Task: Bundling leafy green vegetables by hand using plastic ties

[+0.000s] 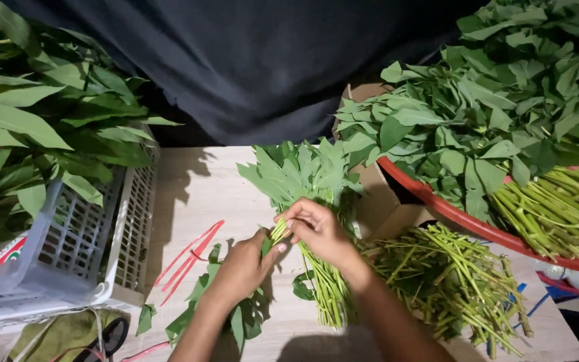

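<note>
- Green leafy stalks (316, 221), one loose bunch, lie along the middle of the pale wooden desk (202, 194), leaf end away from the person, cut stems toward them.
- Right hand (316, 231): rests on the bunch at mid-stem; grip closed, thumb and fingertips pinching a few thin stems.
- Left hand (242, 268): just left of the bunch, thumb touching the same stems beside the right fingertips; the other fingers curl under, so I cannot tell whether this grip is closed or slack.
- Loose leaves (199, 305) lie under and beside the left wrist.
- Red ties (192, 258), thin strips, lie flat on the desk left of the hands, apart from the bunch.
- Trimmed stems (450, 281), bare, piled on the desk to the right of the right forearm.
- Red basin (477, 224) at right, heaped with more leafy stalks; its rim overhangs the stem pile.
- White slatted crate (88, 248) at left, holding long dark-green leaves.
- Dark cloth (256, 60) hangs behind the desk.
- Lighting dim; hard shadows fall on the desk.
</note>
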